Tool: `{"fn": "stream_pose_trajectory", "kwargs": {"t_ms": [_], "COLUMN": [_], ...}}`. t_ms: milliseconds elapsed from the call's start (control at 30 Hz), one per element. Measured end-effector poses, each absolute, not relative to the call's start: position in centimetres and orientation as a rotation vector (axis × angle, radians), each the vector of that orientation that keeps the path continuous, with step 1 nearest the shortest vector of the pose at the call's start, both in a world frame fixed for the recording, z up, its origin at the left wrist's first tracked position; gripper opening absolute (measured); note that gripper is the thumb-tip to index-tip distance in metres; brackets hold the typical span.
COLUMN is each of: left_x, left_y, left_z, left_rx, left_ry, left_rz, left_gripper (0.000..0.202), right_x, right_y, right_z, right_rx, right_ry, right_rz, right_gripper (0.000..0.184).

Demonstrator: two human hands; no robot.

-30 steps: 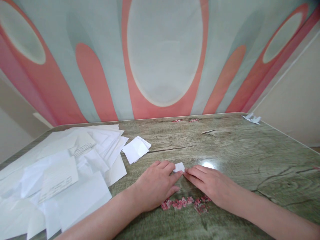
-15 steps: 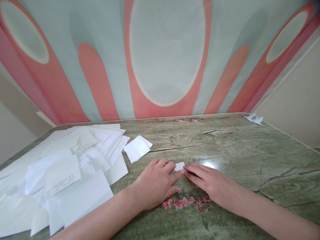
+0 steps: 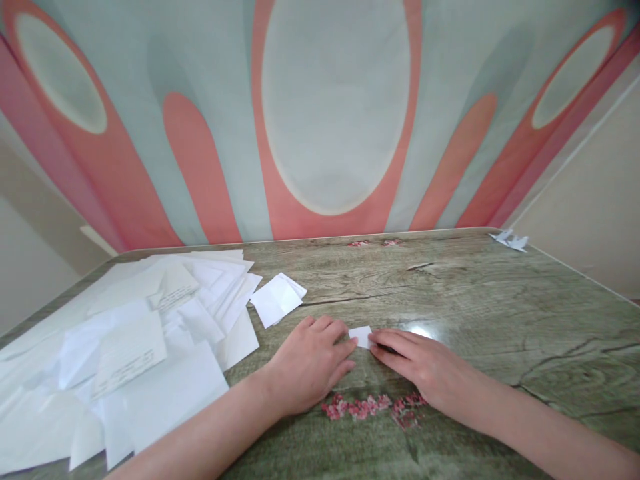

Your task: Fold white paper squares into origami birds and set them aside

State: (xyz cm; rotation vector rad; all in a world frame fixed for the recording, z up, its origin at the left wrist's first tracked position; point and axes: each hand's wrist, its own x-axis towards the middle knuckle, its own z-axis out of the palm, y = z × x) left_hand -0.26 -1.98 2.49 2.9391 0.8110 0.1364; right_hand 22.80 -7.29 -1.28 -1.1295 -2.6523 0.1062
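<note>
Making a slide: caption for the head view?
Left hand and right hand touch a small white paper on the table, beside scattered white sheets.

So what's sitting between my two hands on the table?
A small white paper piece; fingertips of the left hand and right hand touch it, seen in the head view.

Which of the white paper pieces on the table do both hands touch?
The small white piece, lying between the fingertips of the left hand and the right hand. The larger folded square and the loose pile lie further left, untouched.
</note>
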Motion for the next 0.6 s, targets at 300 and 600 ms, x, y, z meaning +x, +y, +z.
{"fn": "stream_pose_trajectory", "kwargs": {"t_ms": [300, 600], "left_x": [0.5, 0.8], "left_y": [-1.2, -1.1], "left_z": [0.2, 0.3], "left_rx": [2.529, 2.392], "left_ry": [0.903, 0.971], "left_rz": [0.484, 0.523], "left_gripper": [0.017, 0.008], "right_x": [22.8, 22.0], "right_y": [-7.3, -7.5], "right_z": [-2.7, -1.2], "right_rx": [-1.105, -1.140], "right_ry": [-2.510, -2.442], "right_rz": [0.045, 0.054], "right_gripper": [0.037, 0.046]}}
